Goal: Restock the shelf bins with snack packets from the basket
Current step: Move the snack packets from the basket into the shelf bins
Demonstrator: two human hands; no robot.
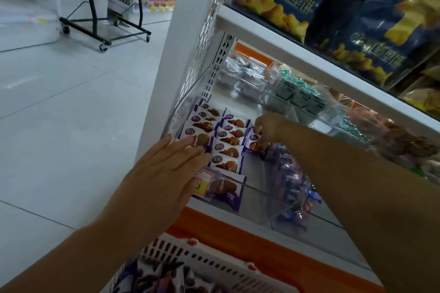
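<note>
A clear shelf bin point(247, 200) on the low shelf holds rows of white-and-purple snack packets point(226, 145) printed with a brown cookie. My left hand point(164, 171) lies flat with straight fingers, its fingertips pressing on the front-left packets. My right hand point(266, 129) reaches in from the right and pinches one packet point(256, 143) at the right end of the rows. A white plastic basket point(214, 261) at the bottom edge holds more purple packets point(157, 278).
Neighbouring clear bins hold silver packets point(240, 74), green-trimmed packets point(300, 95) and blue wrapped sweets point(290, 181). Large dark-blue chip bags point(352, 19) fill the shelf above. A black wheeled rack point(104, 24) stands on the tiled floor at the left.
</note>
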